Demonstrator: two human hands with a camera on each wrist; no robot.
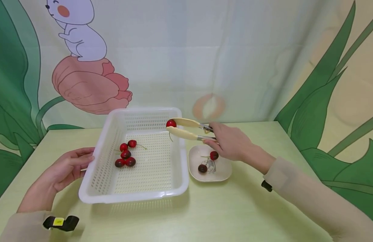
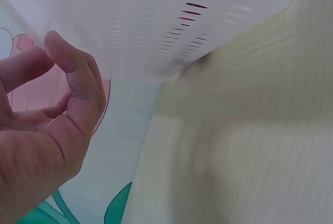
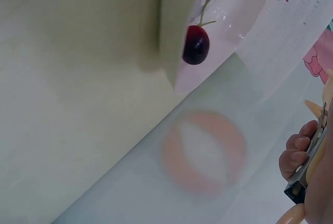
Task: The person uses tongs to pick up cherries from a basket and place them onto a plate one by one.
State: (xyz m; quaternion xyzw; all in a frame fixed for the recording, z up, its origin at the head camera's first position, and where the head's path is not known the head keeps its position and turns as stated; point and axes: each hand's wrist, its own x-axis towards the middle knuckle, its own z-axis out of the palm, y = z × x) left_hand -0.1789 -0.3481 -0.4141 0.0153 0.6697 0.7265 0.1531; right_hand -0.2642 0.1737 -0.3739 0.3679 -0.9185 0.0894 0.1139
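Observation:
My right hand [image 1: 231, 142] grips a pair of tongs [image 1: 186, 133] with cream tips and metal arms. Between the tips is a red cherry [image 1: 171, 123], stem hanging, above the right side of a white plastic basket [image 1: 133, 198]. My left hand [image 1: 72, 165] holds the basket's left rim; the left wrist view shows this hand [image 2: 67, 99] with bent fingers against the basket wall. Several cherries [image 1: 125, 154] lie together on the left part of the basket floor. A small pale dish [image 1: 224, 173] right of the basket holds two dark red cherries [image 1: 202, 168].
A pale green-yellow table [image 1: 235, 208] carries the basket and dish. Behind it hangs a curtain [image 1: 250, 60] printed with leaves, a flower and a white animal. A black wrist strap [image 1: 60, 222] sits on the left sleeve.

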